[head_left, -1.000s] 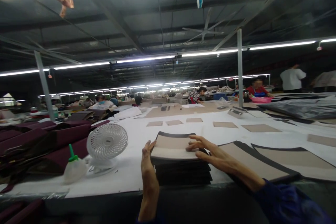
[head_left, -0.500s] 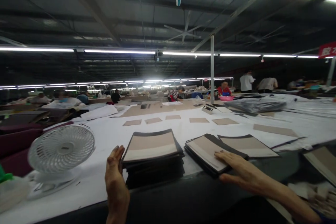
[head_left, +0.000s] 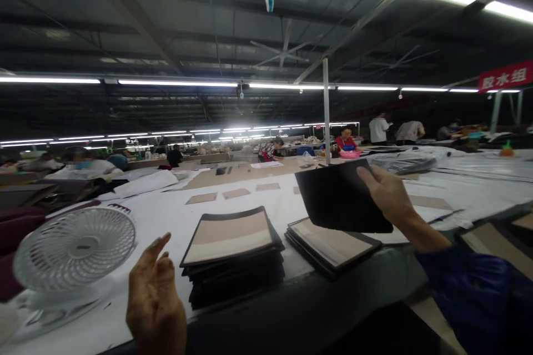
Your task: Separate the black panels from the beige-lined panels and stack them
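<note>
My right hand [head_left: 389, 197] pinches the upper right edge of a black-backed panel [head_left: 339, 194], held tilted above the table with its dark side toward me. Beneath it lies a short stack of beige-faced, black-edged panels [head_left: 328, 241]. To the left of that rises a taller stack of similar panels [head_left: 231, 238], its upper face beige with a paler band. My left hand [head_left: 156, 302] is raised just left of the taller stack, apart from it, index finger stretched out, other fingers loosely bent, nothing in it.
A white desk fan [head_left: 79, 249] stands at the left on the white-covered table [head_left: 154, 213]. Flat beige pieces [head_left: 236, 193] lie behind the stacks. More panels [head_left: 491, 241] are at right. Farther back are a metal post [head_left: 326, 111] and several people at work.
My right hand has risen from the shorter stack and now holds up a black-backed panel. My left hand has moved off the taller stack, leftward. The view has turned slightly right.
</note>
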`<action>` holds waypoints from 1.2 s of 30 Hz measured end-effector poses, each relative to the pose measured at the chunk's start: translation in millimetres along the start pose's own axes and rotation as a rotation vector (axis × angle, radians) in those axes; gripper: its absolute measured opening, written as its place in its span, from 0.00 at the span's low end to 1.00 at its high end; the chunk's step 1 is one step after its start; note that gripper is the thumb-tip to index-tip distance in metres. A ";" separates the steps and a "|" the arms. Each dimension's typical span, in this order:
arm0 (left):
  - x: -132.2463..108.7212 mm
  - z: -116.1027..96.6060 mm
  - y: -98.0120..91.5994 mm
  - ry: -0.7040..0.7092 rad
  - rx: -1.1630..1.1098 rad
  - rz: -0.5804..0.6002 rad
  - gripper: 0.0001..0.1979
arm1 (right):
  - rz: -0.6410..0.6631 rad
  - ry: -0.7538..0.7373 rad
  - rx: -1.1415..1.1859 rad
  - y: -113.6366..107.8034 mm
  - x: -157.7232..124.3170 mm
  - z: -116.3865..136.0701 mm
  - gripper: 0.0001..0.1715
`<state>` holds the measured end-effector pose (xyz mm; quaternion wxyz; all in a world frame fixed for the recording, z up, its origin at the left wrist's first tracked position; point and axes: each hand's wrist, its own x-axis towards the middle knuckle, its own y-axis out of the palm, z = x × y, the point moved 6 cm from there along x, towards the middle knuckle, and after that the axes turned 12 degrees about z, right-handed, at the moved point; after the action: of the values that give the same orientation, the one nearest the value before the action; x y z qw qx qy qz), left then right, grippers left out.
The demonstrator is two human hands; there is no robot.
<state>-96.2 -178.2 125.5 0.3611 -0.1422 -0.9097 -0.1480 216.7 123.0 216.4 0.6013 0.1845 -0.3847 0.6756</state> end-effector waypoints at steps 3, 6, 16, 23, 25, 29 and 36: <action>-1.9 -7.2 1.8 -0.016 -0.044 0.021 0.23 | 0.028 0.124 0.451 2.4 9.9 3.1 0.11; -6.5 -13.9 6.5 -0.064 -0.090 0.068 0.24 | 0.182 0.279 0.712 18.2 5.6 8.0 0.06; -89.4 -18.5 86.6 -0.480 -0.383 0.398 0.36 | 0.393 0.307 1.123 109.5 -68.0 69.2 0.08; -35.6 -12.9 37.0 -0.454 -0.554 0.384 0.34 | 0.499 -0.065 0.667 99.4 -42.8 96.9 0.26; -22.6 -15.9 28.9 -0.447 -0.526 0.521 0.34 | 0.675 -0.192 0.444 98.5 -26.0 107.9 0.30; -12.4 -24.6 25.3 -0.445 -0.455 0.741 0.32 | 1.170 -0.270 0.266 120.1 -33.0 131.7 0.31; 39.1 19.4 -9.8 -0.351 -0.555 0.355 0.30 | 0.710 0.083 0.823 146.3 -24.6 109.8 0.20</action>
<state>-139.0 -174.0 137.8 0.1676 -0.4135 -0.8441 -0.2974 58.8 27.9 225.1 0.2291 0.2365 -0.1032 0.9386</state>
